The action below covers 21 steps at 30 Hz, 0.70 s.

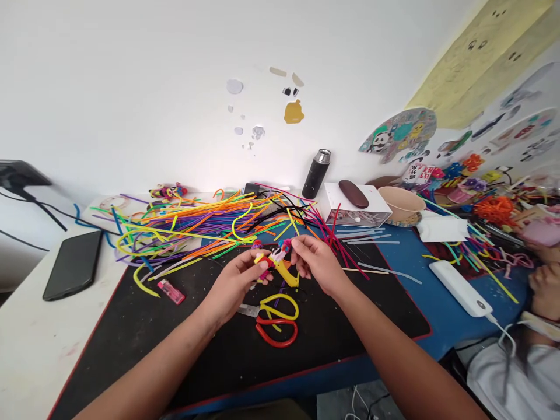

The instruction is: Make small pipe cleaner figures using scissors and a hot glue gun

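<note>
- One desk (pixel 26 344) spreads before you, pale at your left and blue at your right.
- Your black mat (pixel 122 326) lies on it, red along the edges.
- Many coloured stems (pixel 205 219) are heaped across the mat's far side.
- Right of them sits your white box (pixel 370 211), a dark case (pixel 353 193) on its top.
- Your phone (pixel 73 265) lies left of the mat.
- Your left hand (pixel 238 279) has its grip closed, thumb over fingers, around the piece's near part.
- Your right hand (pixel 321 262) has a narrow grip, fingertips pinching its pink-and-blue end.
- Scissors (pixel 258 320) lie on the mat below your hands.
- Your black flask (pixel 315 175) stands near the wall.
- The colourful piece (pixel 280 255) is between your two hands, above the mat.
- Your pink lighter (pixel 171 291) lies left of your left hand.
</note>
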{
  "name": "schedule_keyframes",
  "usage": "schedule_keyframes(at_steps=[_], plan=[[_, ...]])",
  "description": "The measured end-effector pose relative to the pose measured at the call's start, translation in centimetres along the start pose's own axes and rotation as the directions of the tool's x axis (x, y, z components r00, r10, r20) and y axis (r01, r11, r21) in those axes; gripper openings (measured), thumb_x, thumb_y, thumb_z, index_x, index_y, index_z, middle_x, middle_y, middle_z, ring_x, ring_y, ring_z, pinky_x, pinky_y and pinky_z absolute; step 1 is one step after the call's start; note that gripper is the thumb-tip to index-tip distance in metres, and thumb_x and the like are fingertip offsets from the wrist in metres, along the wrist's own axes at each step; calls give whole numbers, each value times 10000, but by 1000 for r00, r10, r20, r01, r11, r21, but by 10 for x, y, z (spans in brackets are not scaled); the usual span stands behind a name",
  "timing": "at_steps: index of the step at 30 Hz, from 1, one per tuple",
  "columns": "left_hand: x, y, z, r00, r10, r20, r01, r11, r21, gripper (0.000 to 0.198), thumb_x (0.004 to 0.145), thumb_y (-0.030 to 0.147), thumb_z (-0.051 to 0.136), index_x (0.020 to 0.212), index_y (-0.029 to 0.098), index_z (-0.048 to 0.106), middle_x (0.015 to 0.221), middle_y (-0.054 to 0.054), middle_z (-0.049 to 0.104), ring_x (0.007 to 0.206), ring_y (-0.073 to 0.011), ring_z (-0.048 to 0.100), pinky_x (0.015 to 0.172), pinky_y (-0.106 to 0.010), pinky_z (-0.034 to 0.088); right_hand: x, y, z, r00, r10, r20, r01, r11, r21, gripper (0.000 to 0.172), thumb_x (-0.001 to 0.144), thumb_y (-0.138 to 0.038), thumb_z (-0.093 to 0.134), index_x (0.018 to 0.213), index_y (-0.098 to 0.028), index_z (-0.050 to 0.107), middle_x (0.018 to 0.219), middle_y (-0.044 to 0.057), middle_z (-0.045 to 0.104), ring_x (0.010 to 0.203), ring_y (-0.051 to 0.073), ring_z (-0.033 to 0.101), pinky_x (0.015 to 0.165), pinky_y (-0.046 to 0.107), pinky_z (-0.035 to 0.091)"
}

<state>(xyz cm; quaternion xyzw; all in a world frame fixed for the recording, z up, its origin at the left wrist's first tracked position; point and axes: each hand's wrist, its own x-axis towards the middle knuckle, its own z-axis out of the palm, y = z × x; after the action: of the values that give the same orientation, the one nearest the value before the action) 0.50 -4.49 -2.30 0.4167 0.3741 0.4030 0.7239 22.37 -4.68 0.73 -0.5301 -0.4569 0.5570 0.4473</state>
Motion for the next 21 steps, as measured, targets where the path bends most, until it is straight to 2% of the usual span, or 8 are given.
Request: schedule_keyframes(at_steps=[2,4,6,7,9,12,17,21], plan=[[-2,-2,-2,968,249,22,-242,913,328,290,908,384,791,1143,221,745,1081,-69,744,955,-208,719,877,-339,601,-1,1,-1,1000,15,5,-15,1000,7,517,821,-718,761,880,-217,649,685,-16,674,404,92,512,352,211,292],[-5,-4,-3,869,475,139,-454,651,608,222,967,311,712,1175,238,737,1207,-91,726,1152,-248,694,1020,-397,577,-3,4,-1,999,35,9,-35,999,13,532,820,-728,755,911,-212,661,655,-28,654,397,92,521,352,205,289],[-6,-7,-4,753,596,278,-566,371,736,234,1008,237,645,1230,247,719,1284,-102,701,1247,-250,667,1079,-404,559,-4,7,-1,999,50,16,-50,999,8,535,822,-727,754,929,-210,669,605,-49,615,391,95,529,354,200,292],[-7,-9,-4,707,626,329,-593,271,758,255,1020,205,625,1258,248,703,1299,-103,694,1253,-241,668,1076,-387,564,-4,9,-1,998,55,20,-55,998,4,530,824,-721,757,934,-209,671,581,-59,596,388,97,530,355,198,297],[-7,-11,-5,636,673,377,-614,145,776,281,1025,160,616,1285,246,677,1298,-99,686,1238,-225,680,1059,-351,577,-4,12,0,997,65,34,-65,998,2,520,818,-699,775,958,-209,672,572,-66,596,384,96,530,357,197,312],[-5,-12,-7,585,719,375,-599,72,797,297,1013,136,633,1290,242,653,1284,-93,677,1214,-225,687,1056,-347,580,-4,16,1,995,81,50,-83,996,32,517,809,-674,795,978,-206,653,667,-40,675,391,86,547,353,194,325],[-1,-15,-8,579,715,391,-568,11,823,304,1016,146,642,1307,231,623,1283,-109,648,1210,-240,674,1024,-355,594,-4,19,1,995,58,83,-65,995,73,498,799,-641,823,932,-204,625,723,-32,698,400,72,543,348,188,321],[2,-18,-1,576,706,412,-573,-11,820,324,1028,150,625,1337,244,600,1289,-111,646,1215,-249,677,1031,-378,601,-2,19,-2,998,37,48,-40,997,70,482,794,-622,833,915,-195,646,691,-34,684,402,68,514,351,192,314]])
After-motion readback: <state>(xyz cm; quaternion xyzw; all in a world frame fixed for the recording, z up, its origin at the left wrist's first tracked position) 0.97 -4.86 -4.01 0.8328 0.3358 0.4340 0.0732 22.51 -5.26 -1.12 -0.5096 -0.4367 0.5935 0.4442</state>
